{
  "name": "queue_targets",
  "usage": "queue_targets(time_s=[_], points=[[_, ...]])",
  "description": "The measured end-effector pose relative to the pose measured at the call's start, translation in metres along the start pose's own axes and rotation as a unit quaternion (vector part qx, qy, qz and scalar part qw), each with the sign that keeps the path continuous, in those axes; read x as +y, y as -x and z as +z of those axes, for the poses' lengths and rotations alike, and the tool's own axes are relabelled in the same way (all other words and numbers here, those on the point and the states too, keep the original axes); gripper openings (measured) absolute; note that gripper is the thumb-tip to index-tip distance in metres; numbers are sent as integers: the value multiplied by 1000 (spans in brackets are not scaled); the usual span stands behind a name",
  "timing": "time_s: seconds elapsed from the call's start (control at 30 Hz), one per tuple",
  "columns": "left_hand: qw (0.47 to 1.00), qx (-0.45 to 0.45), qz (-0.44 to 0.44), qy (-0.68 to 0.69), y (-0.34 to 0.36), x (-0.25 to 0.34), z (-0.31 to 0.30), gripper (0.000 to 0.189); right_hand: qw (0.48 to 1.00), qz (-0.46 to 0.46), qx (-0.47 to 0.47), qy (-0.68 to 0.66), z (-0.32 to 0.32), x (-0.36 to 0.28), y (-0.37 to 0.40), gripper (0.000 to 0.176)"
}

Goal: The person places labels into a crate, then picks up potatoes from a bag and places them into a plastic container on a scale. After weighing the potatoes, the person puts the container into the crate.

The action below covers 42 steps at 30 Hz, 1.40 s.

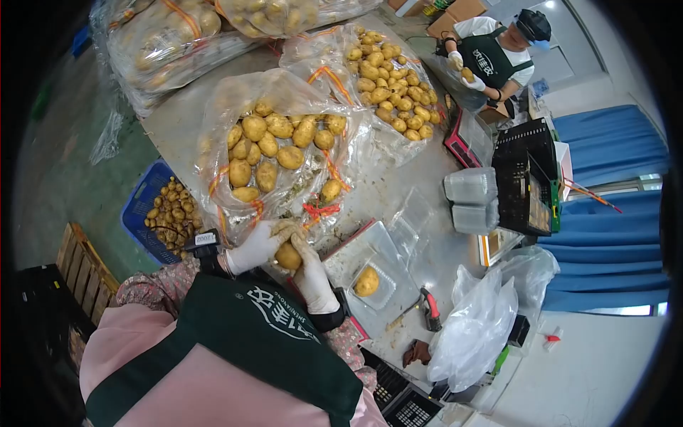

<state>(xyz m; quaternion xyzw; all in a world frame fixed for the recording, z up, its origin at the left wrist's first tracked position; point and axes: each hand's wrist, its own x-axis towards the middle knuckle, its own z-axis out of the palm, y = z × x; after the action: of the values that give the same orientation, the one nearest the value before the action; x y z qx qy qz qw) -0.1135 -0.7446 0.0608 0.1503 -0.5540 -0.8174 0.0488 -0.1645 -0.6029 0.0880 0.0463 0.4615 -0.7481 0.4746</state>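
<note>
Potato [288, 256] half covered by left hand [257, 246] and right hand [313, 276], top sacks [171, 35] cut by upper edge

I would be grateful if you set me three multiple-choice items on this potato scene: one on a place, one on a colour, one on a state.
1. Where does the lone potato lie?
A. In the clear tray on the scale
B. On the floor
C. In a bucket

2. What colour is the crate of small potatoes?
A. Red
B. Blue
C. Yellow

3. How is the held potato gripped?
A. By one hand alone
B. By no hand
C. By both gloved hands

Answers:
1 A, it sits alone in the clear tray on the scale's platform.
2 B, the crate's plastic wall is blue.
3 C, the left hand and the right hand both close around it.
</note>
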Motion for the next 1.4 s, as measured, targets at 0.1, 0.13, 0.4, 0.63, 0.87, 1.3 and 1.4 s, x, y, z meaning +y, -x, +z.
queue_targets(time_s=[0.1,0.13,0.4,0.63,0.87,1.3,1.4], points=[[948,79,137,-275,-28,13,-23,25,998,52,-46,-8,-31,-2,11,39],[877,145,203,-412,-43,14,-35,30,999,38,-31,-12,-38,-1,15,35],[703,137,-49,-696,-141,-52,-81,74,998,31,10,-48,-64,11,31,35],[979,131,-31,-151,-135,-63,-101,52,997,-38,69,20,-61,2,59,37],[992,-58,101,49,-58,-55,-49,34,999,-5,52,0,-47,-8,49,44],[984,-155,75,55,-25,15,20,44,977,-106,74,167,-25,5,7,42],[975,-93,153,-132,-15,20,28,72,893,-219,146,366,-25,-4,14,53]])
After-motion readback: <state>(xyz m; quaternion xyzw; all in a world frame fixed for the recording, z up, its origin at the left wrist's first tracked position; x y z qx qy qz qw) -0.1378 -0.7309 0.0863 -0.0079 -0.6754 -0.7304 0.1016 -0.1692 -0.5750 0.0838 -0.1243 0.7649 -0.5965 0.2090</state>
